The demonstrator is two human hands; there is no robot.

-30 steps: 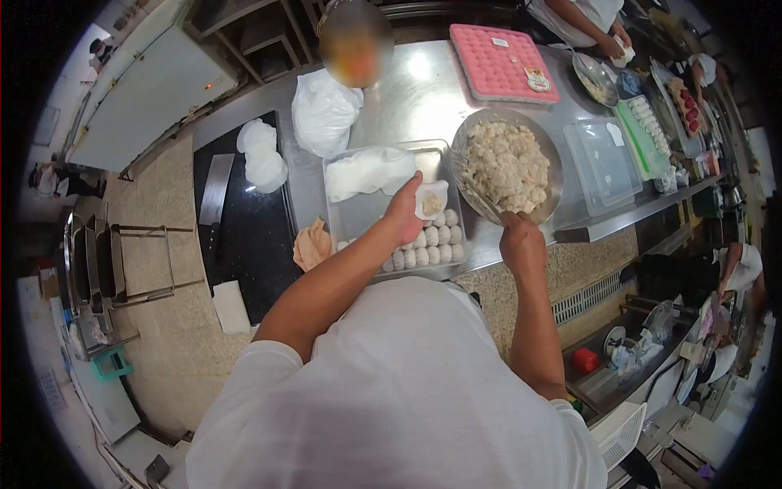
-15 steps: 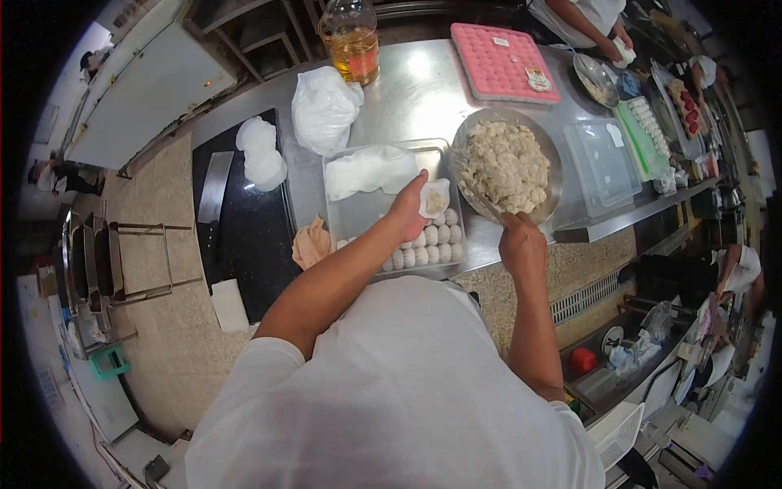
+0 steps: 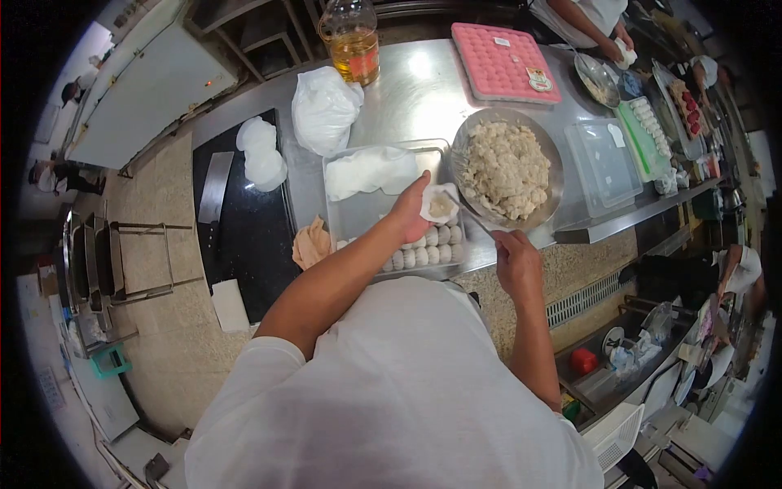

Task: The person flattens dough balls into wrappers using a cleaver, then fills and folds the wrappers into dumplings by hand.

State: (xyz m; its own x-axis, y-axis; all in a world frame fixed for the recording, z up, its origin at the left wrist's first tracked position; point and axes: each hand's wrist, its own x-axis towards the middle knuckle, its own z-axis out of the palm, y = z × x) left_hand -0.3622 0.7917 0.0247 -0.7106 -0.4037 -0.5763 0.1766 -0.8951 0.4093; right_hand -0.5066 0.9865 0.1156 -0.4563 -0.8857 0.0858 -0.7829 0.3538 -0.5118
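My left hand [image 3: 413, 214] is closed around a round white dumpling wrapper [image 3: 446, 216] with a dab of pale filling in its middle. My right hand [image 3: 519, 262] grips a thin metal spatula [image 3: 481, 224], its tip close to the wrapper; the blade's exact shape is hard to make out. Beyond my right hand stands a metal bowl [image 3: 557, 183] heaped with chunky pale filling [image 3: 505, 167]. Under my left hand is a metal tray [image 3: 342, 218], with rows of finished dumplings [image 3: 421, 257] at its near side and a white cloth-like sheet [image 3: 371, 171] at its far side.
A black board [image 3: 252, 236] at left carries a cleaver [image 3: 215, 187] and white wrapper stacks [image 3: 261, 155]. Behind are a white plastic bag [image 3: 326, 110], an oil jug [image 3: 355, 53] and a pink egg-tray-like pack [image 3: 505, 63]. A clear lid [image 3: 603, 167] lies right; a co-worker's hands [image 3: 615, 49] work beyond.
My right hand has drawn back slightly from the bowl, bringing the spatula's tip to the wrapper. The wrapper in my left hand is tilted a little more toward the bowl.
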